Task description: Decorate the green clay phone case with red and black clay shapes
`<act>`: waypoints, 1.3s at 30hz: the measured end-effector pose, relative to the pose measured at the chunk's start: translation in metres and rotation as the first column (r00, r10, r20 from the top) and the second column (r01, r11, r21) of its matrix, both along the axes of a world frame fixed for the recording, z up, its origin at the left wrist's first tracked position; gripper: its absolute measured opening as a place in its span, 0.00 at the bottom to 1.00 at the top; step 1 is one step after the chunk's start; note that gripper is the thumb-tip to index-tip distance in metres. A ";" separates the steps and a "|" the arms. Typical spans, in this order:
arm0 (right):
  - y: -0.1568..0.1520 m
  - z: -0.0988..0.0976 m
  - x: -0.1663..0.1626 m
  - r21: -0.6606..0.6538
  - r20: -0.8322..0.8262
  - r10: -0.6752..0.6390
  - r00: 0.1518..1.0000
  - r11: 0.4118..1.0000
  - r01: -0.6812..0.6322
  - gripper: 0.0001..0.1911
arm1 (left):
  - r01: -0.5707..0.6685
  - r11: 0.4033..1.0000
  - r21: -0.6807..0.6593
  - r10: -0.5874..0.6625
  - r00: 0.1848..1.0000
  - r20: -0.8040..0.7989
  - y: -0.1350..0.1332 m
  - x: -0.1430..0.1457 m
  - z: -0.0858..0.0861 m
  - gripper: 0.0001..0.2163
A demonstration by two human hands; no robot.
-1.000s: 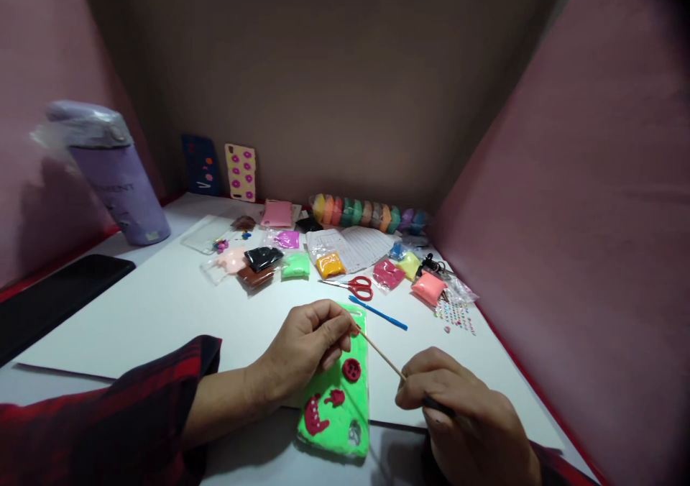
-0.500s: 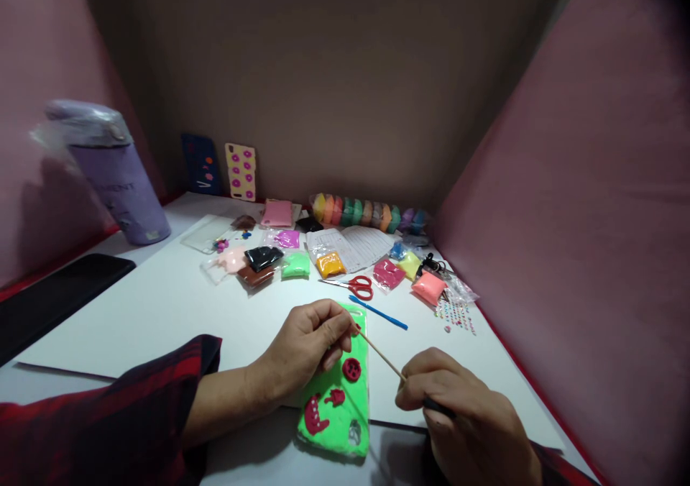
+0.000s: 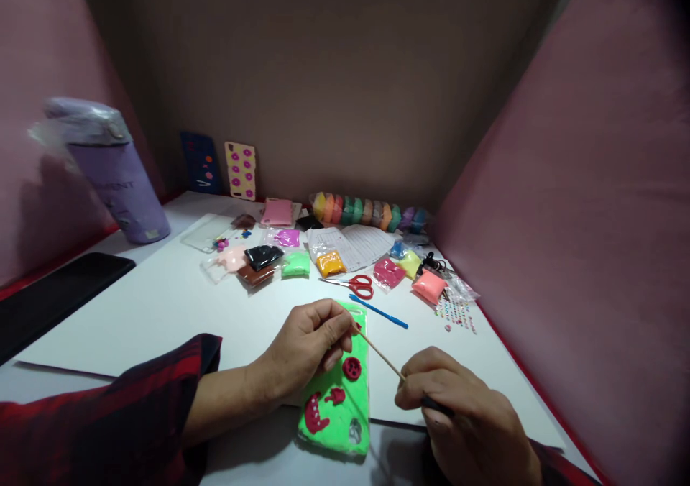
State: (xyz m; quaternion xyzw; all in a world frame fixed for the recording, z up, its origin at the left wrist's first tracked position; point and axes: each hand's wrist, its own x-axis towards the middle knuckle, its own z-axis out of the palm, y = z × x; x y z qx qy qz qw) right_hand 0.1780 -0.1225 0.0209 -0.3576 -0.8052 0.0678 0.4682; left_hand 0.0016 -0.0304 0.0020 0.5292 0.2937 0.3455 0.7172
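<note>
A phone case covered in bright green clay (image 3: 338, 427) lies in front of me, its near end past the white board's front edge. Red clay shapes decorate it, among them a round button-like piece (image 3: 352, 369) and a crescent with white dots (image 3: 313, 414). Over its far part, my left hand (image 3: 313, 338) is pinched closed at the tip of a thin wooden stick (image 3: 384, 357); whatever small bit sits in the fingertips is hidden. My right hand (image 3: 466, 414) grips the stick's other end, and something black (image 3: 438, 405) pokes out between its fingers.
Red-handled scissors (image 3: 361, 285) and a blue clay tool (image 3: 379, 311) lie just beyond the case. Farther back are several clay packets (image 3: 330, 264), papers (image 3: 366, 247) and sticker gems (image 3: 458, 315). A purple bottle (image 3: 121, 184) and black phone (image 3: 59, 299) are at left.
</note>
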 end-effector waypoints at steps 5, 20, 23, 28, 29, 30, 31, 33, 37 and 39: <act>0.000 0.000 0.001 -0.008 0.003 -0.001 1.000 1.000 0.001 0.15 | -0.008 1.000 -0.014 0.008 1.000 0.008 0.000 0.001 -0.001 0.15; 0.004 -0.008 0.003 0.023 -0.082 -0.003 0.997 1.000 0.005 0.08 | -0.173 0.973 0.150 0.181 0.983 -0.043 0.004 -0.003 -0.002 0.11; 0.004 -0.017 0.002 -0.018 -0.166 -0.010 0.986 1.000 0.007 0.09 | -0.211 0.940 0.269 0.244 0.965 -0.095 0.005 -0.005 -0.003 0.10; 0.004 -0.027 -0.004 -0.189 -0.283 -0.114 0.952 0.980 0.061 0.08 | -0.243 0.895 0.375 0.313 0.940 -0.138 0.005 -0.006 -0.006 0.07; 0.004 -0.028 -0.005 -0.215 -0.297 -0.130 0.946 0.974 0.066 0.08 | -0.241 0.895 0.376 0.312 0.940 -0.141 0.005 -0.006 -0.006 0.07; 0.004 -0.029 -0.006 -0.236 -0.315 -0.141 0.938 0.969 0.067 0.07 | -0.238 0.895 0.377 0.310 0.940 -0.144 0.005 -0.006 -0.006 0.08; 0.004 -0.029 -0.007 -0.254 -0.335 -0.148 0.931 0.965 0.062 0.06 | -0.235 0.895 0.379 0.309 0.939 -0.148 0.005 -0.006 -0.007 0.08; 0.005 -0.030 -0.009 -0.293 -0.377 -0.172 0.910 0.954 0.058 0.05 | -0.230 0.897 0.378 0.305 0.940 -0.153 0.005 -0.005 -0.007 0.08; 0.006 -0.030 -0.014 -0.356 -0.460 -0.259 0.849 0.930 0.091 0.03 | -0.226 0.904 0.363 0.300 0.940 -0.161 0.006 -0.005 -0.008 0.08; 0.007 -0.031 -0.015 -0.370 -0.482 -0.265 0.835 0.926 0.081 0.03 | -0.228 0.900 0.372 0.306 0.937 -0.168 0.006 -0.005 -0.008 0.09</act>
